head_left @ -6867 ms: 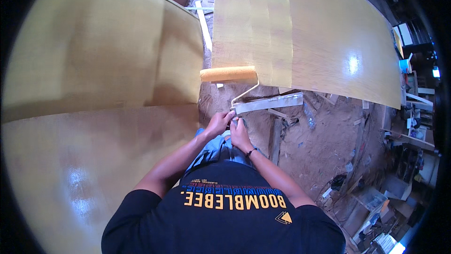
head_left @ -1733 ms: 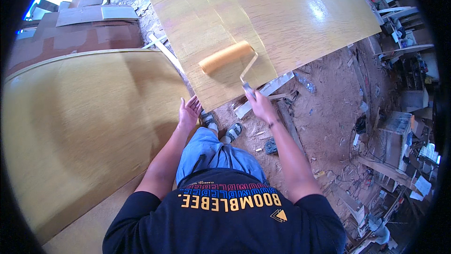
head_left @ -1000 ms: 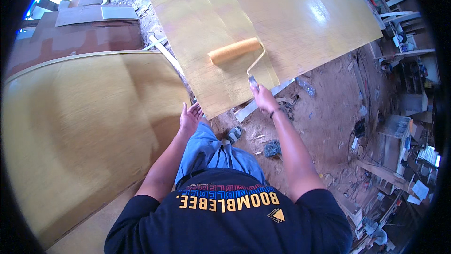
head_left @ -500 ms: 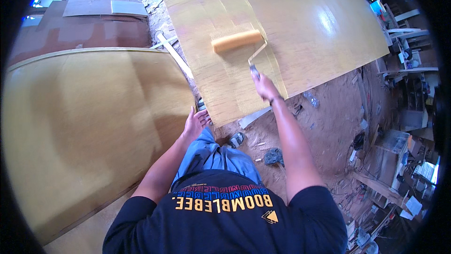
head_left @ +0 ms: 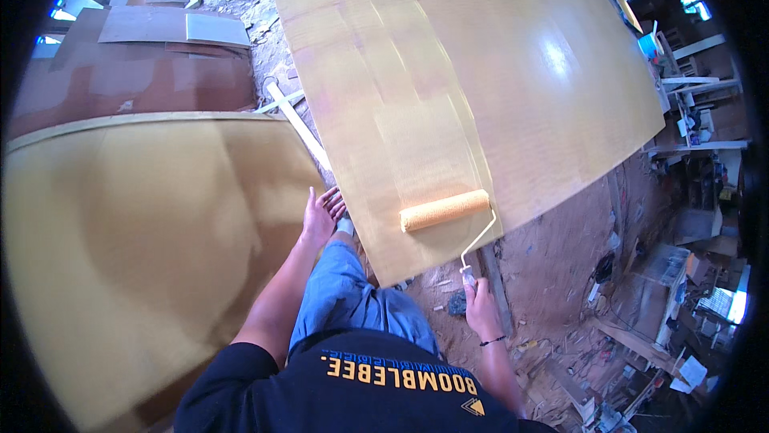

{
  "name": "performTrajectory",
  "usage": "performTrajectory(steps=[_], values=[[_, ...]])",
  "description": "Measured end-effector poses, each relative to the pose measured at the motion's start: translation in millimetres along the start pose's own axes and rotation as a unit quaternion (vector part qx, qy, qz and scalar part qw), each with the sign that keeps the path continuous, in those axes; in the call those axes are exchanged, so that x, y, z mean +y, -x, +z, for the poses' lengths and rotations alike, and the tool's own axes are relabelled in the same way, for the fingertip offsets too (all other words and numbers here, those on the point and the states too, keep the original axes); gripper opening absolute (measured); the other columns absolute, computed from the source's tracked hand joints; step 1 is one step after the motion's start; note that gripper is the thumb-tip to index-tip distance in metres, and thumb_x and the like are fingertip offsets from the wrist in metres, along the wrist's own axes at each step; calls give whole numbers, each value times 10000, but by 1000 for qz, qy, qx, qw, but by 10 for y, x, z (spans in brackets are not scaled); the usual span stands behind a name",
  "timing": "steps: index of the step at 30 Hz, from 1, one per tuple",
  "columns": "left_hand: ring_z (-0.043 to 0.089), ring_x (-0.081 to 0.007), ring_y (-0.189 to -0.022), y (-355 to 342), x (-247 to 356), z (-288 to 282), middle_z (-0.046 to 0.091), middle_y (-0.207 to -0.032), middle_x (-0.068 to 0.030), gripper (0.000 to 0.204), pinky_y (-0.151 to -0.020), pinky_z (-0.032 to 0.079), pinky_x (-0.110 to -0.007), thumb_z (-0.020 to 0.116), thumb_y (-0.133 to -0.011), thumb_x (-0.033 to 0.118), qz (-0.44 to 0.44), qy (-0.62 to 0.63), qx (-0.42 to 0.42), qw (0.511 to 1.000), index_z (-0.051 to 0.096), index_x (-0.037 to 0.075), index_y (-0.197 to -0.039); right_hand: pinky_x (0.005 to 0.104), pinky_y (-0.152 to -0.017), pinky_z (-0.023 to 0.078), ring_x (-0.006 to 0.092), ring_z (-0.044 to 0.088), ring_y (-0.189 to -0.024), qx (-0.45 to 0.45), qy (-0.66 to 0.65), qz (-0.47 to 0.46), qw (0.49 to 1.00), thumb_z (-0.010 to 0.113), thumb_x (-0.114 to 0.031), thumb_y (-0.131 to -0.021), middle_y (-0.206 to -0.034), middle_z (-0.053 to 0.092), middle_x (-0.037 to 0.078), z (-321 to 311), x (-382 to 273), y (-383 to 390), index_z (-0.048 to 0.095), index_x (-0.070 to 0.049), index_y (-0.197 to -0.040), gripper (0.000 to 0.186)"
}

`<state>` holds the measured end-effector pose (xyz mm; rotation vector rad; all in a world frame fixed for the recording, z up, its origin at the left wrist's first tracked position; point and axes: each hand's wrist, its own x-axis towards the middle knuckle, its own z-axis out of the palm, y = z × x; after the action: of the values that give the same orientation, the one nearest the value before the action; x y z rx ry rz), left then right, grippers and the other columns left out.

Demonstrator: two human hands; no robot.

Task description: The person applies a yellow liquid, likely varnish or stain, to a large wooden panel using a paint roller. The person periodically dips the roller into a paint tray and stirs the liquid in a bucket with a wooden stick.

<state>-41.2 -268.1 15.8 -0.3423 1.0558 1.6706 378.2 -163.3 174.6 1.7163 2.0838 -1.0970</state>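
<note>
My right hand point(head_left: 481, 309) is closed round the handle of a paint roller point(head_left: 444, 209); its pale wire frame rises to an orange sleeve lying across the near end of a yellow-coated sheet point(head_left: 561, 128). Faint lengthwise streaks run along that sheet's left strip, and a glossy reflection shows on the wider right part. My left hand point(head_left: 320, 213) holds nothing, fingers apart, beside the sheet's left edge; whether it touches the edge I cannot tell. A second yellow sheet point(head_left: 136, 225) lies to my left, next to that hand.
Behind the left sheet are brown boards point(head_left: 160, 72). White battens point(head_left: 300, 124) lie crossed in the gap between the sheets. The dirt floor point(head_left: 545, 273) shows wood scraps and debris below me. Cluttered timber and shelving point(head_left: 693, 145), with a blue container point(head_left: 648, 46), line the right side.
The roller, after moving forward along the streaked strip, has come back toward me to the sheet's near end, with my right hand. My left hand stays open beside the edge.
</note>
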Motion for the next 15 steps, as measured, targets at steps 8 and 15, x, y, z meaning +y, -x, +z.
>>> performTrajectory(steps=[8,15], values=[[626,-196,-1061,-1211,829,123,646,-1212,-77,726,-956,481,-359,322,-1024,640,-22,36,-52,998,515,31,-1369,622,-680,469,538,612,-825,11,68,-63,996,469,-396,-1045,-851,641,324,-208,-1606,-1996,466,-5,-1026,392],[473,-238,-1370,-1244,1138,529,514,-1479,-107,771,-1152,335,-408,305,-1029,634,-79,3,-38,996,425,18,-1478,587,-692,494,515,632,-833,48,61,-139,987,422,-474,-1047,-875,661,304,-545,-3555,-4145,521,-12,-1070,472]])
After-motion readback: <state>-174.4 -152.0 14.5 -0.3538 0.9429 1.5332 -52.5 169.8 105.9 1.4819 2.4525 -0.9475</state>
